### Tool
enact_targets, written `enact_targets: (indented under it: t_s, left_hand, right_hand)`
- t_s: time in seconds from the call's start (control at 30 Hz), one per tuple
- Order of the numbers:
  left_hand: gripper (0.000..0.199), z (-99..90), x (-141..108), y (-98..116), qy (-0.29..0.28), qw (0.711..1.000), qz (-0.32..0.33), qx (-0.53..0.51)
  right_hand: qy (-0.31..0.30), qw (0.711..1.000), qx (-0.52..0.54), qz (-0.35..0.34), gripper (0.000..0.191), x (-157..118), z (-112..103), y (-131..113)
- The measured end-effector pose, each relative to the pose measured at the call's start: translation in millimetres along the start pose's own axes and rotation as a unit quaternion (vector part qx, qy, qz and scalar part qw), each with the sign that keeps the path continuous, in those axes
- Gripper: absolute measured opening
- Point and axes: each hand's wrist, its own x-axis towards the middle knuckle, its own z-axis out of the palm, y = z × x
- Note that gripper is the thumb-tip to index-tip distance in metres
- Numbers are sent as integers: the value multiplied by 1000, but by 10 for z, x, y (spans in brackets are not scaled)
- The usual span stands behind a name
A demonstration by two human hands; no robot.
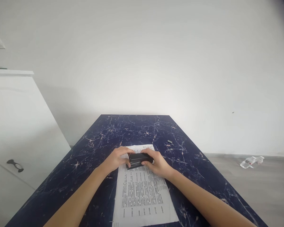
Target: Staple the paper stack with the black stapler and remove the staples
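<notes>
A black stapler-like object lies crosswise over the upper part of a printed sheet of paper. Shiny layered lines run along its front side; its exact kind is hard to make out. My left hand grips the left end, with thumb in front and fingers behind. Around the right end, my right hand holds it between thumb and fingers. The fingers of both hands partly cover it. Rows of text and columns fill the paper, whose near edge reaches toward me.
A dark blue marbled table stretches to the white wall. On its right part lies a small greyish-green piece. A white cabinet stands at left. Clear plastic bottles lie on the floor at right.
</notes>
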Motion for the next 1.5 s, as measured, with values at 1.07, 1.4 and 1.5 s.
enact_targets:
  t_s: [1.07, 1.4, 1.5]
  left_hand:
    - [23, -42, 14, -295, 94, 981, -166, -41]
    - [37, -171, 14, -387, 221, 969, -105, -20]
    - [36, -187, 15, -408, 227, 969, -101, -15]
  right_hand:
    - [-42, 948, -255, 187, 20, -129, -975, 389]
    - [-102, 960, -211, 156, 21, -138, -951, 232]
    - [-125, 962, -189, 153, 20, -110, -864, 139]
